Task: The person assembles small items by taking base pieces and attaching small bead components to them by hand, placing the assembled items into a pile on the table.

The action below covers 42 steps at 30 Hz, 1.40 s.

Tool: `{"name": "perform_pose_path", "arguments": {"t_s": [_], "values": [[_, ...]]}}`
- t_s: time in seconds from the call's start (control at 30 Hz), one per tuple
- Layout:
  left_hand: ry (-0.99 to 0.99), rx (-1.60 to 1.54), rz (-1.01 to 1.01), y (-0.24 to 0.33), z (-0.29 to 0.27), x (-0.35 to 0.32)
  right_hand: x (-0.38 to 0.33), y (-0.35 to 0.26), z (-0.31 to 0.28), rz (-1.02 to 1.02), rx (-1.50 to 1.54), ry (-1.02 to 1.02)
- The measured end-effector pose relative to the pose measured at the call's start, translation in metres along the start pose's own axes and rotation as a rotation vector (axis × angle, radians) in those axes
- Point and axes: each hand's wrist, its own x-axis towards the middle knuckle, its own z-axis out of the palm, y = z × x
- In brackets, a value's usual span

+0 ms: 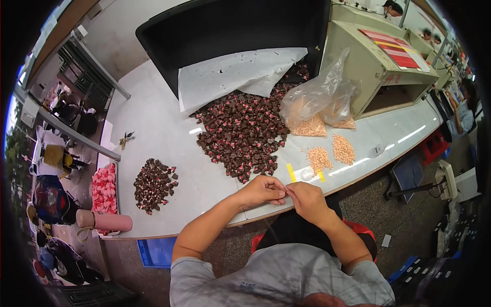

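Note:
My left hand (pixel 262 191) and my right hand (pixel 308 200) meet at the table's front edge, fingertips pinched together. Whatever is between them is too small to make out. Just beyond lies a large heap of small dark brown pieces with pink-red spots (pixel 244 130), spilling from a tipped black bin (pixel 232 30). Right of my hands are two small piles of tiny peach-coloured pieces, a nearer one (pixel 319 159) and a farther one (pixel 343 149). Close to my right hand, yellow tape strips (pixel 291 173) flank a small whitish spot on the tabletop.
Clear plastic bags (pixel 312 110) of peach pieces stand beside a beige metal box (pixel 381 71). At left are a smaller pile of dark pieces (pixel 155 185), a tray of pink pieces (pixel 105 189) and a pink bottle (pixel 105 221). White sheeting (pixel 235 74) covers part of the bin's opening.

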Motion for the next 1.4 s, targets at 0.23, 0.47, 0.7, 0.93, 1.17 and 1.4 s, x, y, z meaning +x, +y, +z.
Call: {"name": "perform_pose_path", "arguments": {"t_s": [0.23, 0.47, 0.7, 0.93, 1.17, 1.4], "values": [[0.001, -0.055, -0.013, -0.002, 0.000, -0.001, 0.001, -0.006, 0.009, -0.001, -0.037, -0.003], [0.050, -0.095, 0.020, -0.004, 0.000, 0.001, -0.006, -0.006, 0.011, 0.109, 0.020, 0.145], [-0.068, 0.014, -0.024, -0.003, -0.001, -0.002, 0.004, 0.008, -0.017, 0.235, 0.298, -0.253], [-0.091, 0.041, -0.023, -0.004, 0.000, 0.001, 0.002, 0.013, -0.013, 0.155, 0.209, -0.286], [-0.074, 0.027, -0.018, -0.005, 0.001, 0.001, 0.002, 0.017, -0.014, 0.117, 0.181, -0.253], [-0.034, 0.007, 0.032, -0.005, -0.001, 0.003, 0.033, 0.035, -0.065, 0.053, -0.102, -0.228]]}}
